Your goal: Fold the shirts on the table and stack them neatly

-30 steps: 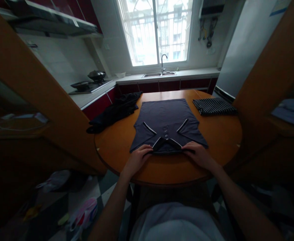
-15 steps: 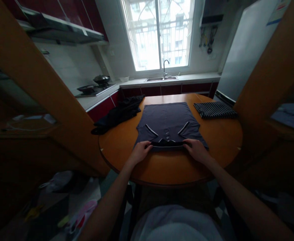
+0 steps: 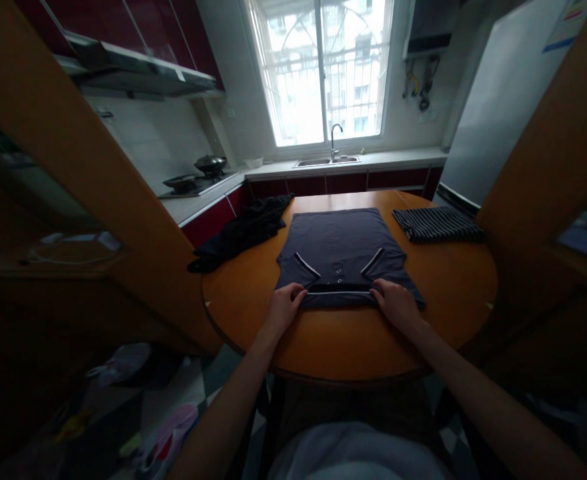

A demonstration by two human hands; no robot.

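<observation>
A dark grey-blue polo shirt (image 3: 338,233) lies spread on the round wooden table (image 3: 338,340), its collar end toward me. White-edged sleeve cuffs slant inward on both sides of its buttons. At the near edge, the dark collar (image 3: 339,289) with a white line lies folded over. My left hand (image 3: 286,305) pinches the left end of the collar, fingers closed. My right hand (image 3: 396,303) pinches the right end in the same way. Both hands rest low over the shirt's near edge.
A folded black-and-white striped cloth (image 3: 438,224) lies at the table's right. Dark clothing (image 3: 246,230) hangs over the left edge. Behind are a counter with a sink (image 3: 328,161), a stove with pans (image 3: 210,164), and a fridge (image 3: 503,100). Bags (image 3: 123,363) lie on the floor.
The collar, raised in a small peak at its middle before, now lies flatter across the near edge. Both hands keep their grip. The view has shifted slightly.
</observation>
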